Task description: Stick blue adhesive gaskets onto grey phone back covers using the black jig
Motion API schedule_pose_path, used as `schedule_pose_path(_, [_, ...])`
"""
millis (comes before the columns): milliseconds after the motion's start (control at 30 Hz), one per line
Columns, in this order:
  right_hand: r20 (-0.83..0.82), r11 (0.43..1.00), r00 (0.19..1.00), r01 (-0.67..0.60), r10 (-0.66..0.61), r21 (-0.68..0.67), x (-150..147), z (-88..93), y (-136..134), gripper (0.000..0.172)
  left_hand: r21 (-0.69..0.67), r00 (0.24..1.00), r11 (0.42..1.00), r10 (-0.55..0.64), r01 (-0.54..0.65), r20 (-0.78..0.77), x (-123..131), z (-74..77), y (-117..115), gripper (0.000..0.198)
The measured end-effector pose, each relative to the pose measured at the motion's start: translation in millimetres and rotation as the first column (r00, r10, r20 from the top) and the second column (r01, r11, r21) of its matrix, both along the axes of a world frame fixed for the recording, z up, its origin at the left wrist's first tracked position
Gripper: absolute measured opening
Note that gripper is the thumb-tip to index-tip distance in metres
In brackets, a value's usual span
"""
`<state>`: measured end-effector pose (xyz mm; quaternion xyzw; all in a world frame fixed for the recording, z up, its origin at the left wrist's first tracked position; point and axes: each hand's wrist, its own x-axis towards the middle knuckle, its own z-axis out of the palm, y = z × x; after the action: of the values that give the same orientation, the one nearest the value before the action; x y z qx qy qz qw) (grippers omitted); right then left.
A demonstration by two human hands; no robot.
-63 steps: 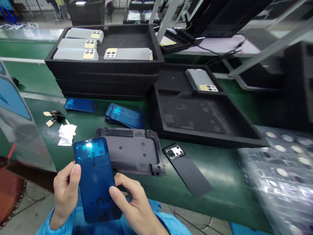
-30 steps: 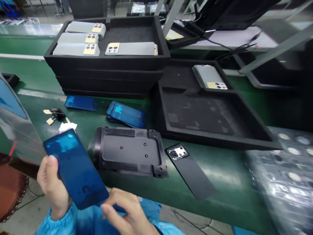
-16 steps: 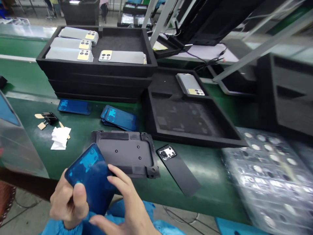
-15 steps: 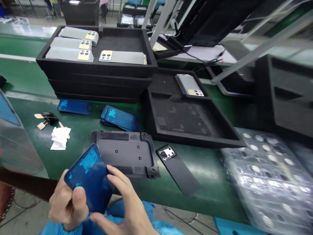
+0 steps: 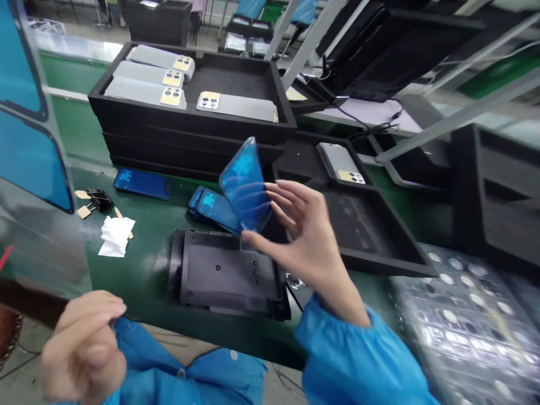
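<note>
My right hand point(image 5: 304, 236) grips a blue, glossy phone-shaped panel point(image 5: 247, 183) by its edges, tilted up above the bench, thumb at its lower end. Below it lies a black fixture plate point(image 5: 230, 273) with a shallow recess. Behind the held panel is a small stack of blue panels point(image 5: 213, 208); another blue panel point(image 5: 141, 183) lies farther left. My left hand point(image 5: 84, 346) is at the lower left, away from the fixture, its fingers curled together; whether anything small is between them is hidden.
Stacked black trays point(image 5: 189, 126) hold silvery phone covers point(image 5: 143, 90). A lower black tray point(image 5: 379, 253) stands to the right, beside clear plastic trays point(image 5: 464, 320). At left lie a white tissue point(image 5: 116, 236), a binder clip point(image 5: 100, 198) and, nearer, a sheet with blue panels point(image 5: 36, 163).
My right hand has moved up and forward with a blue panel. My left hand has let go of the panel and moved down and left. The view has shifted.
</note>
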<state>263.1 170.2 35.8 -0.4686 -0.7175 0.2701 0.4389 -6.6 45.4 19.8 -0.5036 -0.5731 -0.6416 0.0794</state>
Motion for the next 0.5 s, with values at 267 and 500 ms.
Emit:
schedule_pose_path(267, [0.272,0.947,0.930,-0.169,0.245,-0.274,27.4,-56.1,81.7,0.061,0.181,0.953,0.937,0.302,-0.299,0.008,-76.9,11.9,23.7,0.031])
schedule_pose_path(500, [0.373,0.934,0.881,-0.176,0.291,-0.312,21.8,-62.0,85.5,0.055,-0.126,0.969,0.967,0.233,-0.223,0.078,-171.2,16.0,65.5,0.066])
